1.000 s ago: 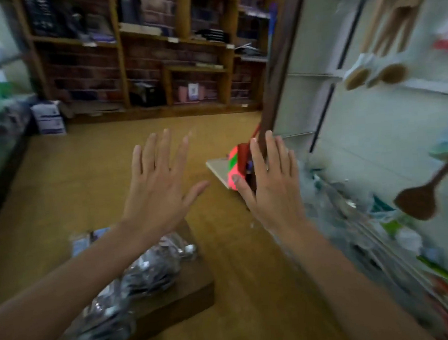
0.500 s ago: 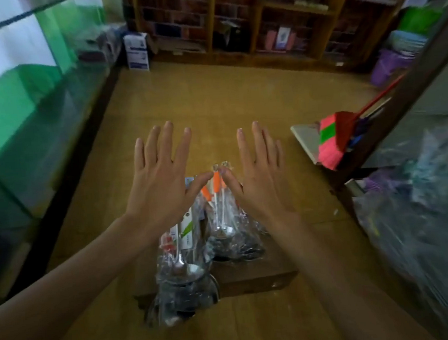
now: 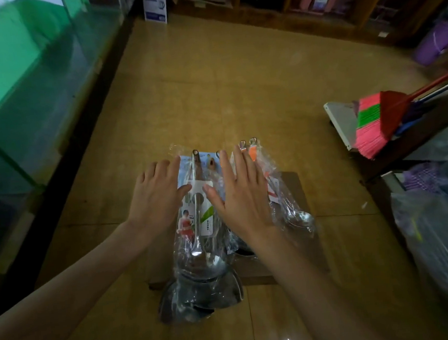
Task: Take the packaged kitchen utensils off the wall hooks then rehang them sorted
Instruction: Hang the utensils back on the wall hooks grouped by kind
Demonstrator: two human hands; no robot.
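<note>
At mid-frame, crinkled clear packs [image 3: 197, 225] of shiny steel ladles and spoons are laid on a flat brown wooden board [image 3: 293, 180] on glossy yellow floor [image 3: 211, 90]. Both the left hand [image 3: 155, 199] and the right hand [image 3: 242, 195] are spread flat over them, nothing gripped.

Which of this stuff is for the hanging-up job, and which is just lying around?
For the job: packaged ladles, packaged orange-handled spoons, the left hand and right hand held flat over them.

Just lying about: wooden stand under the packs, pink and green broom, purple bucket, white and blue box.
</note>
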